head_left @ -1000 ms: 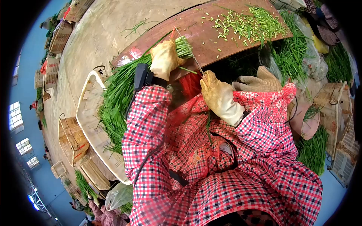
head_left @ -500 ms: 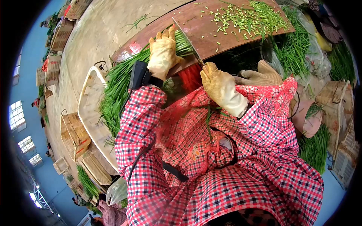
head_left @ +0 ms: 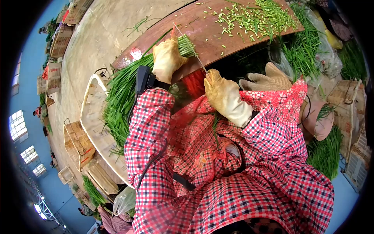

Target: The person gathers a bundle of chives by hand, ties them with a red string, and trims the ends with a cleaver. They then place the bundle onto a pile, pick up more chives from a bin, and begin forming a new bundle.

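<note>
A bundle of long green stalks (head_left: 130,82) lies over the left part of a reddish-brown board (head_left: 210,48), its pale cut ends facing right. My left hand (head_left: 167,58), in a stained cream glove, is closed around the bundle just behind those ends, fingers curled over the top. In my right hand (head_left: 223,91), gloved too, is the handle of a long thin knife (head_left: 199,61). Its blade points up and left across the board, right at the cut ends, and shows nearly edge-on.
Short cut pieces (head_left: 253,23) are scattered over the board's right part. Beyond it lie more green stalks (head_left: 302,46) in clear plastic. A spare knitted glove (head_left: 269,80) rests by my right wrist. A pale crate (head_left: 87,101) stands at left; boxes line the far side.
My left fingers have curled down over the bundle from a more stretched-out position. The knife and my right hand have shifted slightly left, and the blade has turned more edge-on.
</note>
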`<state>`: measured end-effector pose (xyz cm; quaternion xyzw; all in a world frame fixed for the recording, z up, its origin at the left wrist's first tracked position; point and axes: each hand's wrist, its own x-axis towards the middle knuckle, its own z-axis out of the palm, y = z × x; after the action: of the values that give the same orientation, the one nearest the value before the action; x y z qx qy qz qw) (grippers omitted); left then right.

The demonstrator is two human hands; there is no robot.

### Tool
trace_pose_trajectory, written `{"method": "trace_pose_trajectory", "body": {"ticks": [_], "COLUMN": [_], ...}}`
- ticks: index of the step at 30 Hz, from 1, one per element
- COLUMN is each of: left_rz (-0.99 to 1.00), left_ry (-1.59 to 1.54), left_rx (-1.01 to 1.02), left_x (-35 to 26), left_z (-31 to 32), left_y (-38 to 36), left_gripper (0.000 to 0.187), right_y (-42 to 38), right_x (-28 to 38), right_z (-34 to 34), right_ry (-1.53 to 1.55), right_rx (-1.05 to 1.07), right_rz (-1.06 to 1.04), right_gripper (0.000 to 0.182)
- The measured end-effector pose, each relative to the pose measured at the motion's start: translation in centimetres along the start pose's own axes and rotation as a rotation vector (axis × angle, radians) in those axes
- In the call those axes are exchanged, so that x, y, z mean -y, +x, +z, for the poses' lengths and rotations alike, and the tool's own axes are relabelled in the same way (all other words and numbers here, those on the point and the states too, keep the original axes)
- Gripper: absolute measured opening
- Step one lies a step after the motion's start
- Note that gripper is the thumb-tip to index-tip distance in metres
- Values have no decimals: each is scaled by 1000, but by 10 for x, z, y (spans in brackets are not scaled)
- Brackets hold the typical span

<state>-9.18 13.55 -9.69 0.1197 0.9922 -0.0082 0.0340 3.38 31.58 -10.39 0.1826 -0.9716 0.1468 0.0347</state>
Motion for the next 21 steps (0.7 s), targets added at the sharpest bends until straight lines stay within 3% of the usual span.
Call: {"method": "trace_pose_trajectory", "body": {"ticks": [3,6,9,11,14,16,17,19,20,21], "left_rz": [3,-1,3,7,5,1,-5,-17,-3,12], "left_ry": [13,14,-3,-15,-16,-13,-20,-31,-46,-63], "left_rx": [-32,-29,-43,-51,-50,-58,-73,-102,-106,-111], "left_x": [1,-1,-1,-2,-1,-2,-3,-5,-2,1], "left_z": [3,1,0,1,2,4,3,2,3,4], "left_y": [0,-3,-5,-3,-2,-2,-1,-2,-3,-2], "left_gripper": [59,55,54,53,52,51,50,49,48,47], "right_y": [6,14,24,30,36,61,72,102,108,107], "right_x": [3,-11,3,-15,-23,-24,-19,-38,-39,-42], "right_z": [-22,-24,-44,-17,-9,-7,10,64,62,57], "right_ry": [-1,-455,-45,32,-130,-382,-318,-214,-317,-92], "right_rx": [29,9,231,-247,-187,74,162,213,151,229], "right_rz": [7,-443,29,-255,-369,-518,-331,-291,-424,-270], "right_gripper": [14,14,16,12,10,12,15,15,15,14]}}
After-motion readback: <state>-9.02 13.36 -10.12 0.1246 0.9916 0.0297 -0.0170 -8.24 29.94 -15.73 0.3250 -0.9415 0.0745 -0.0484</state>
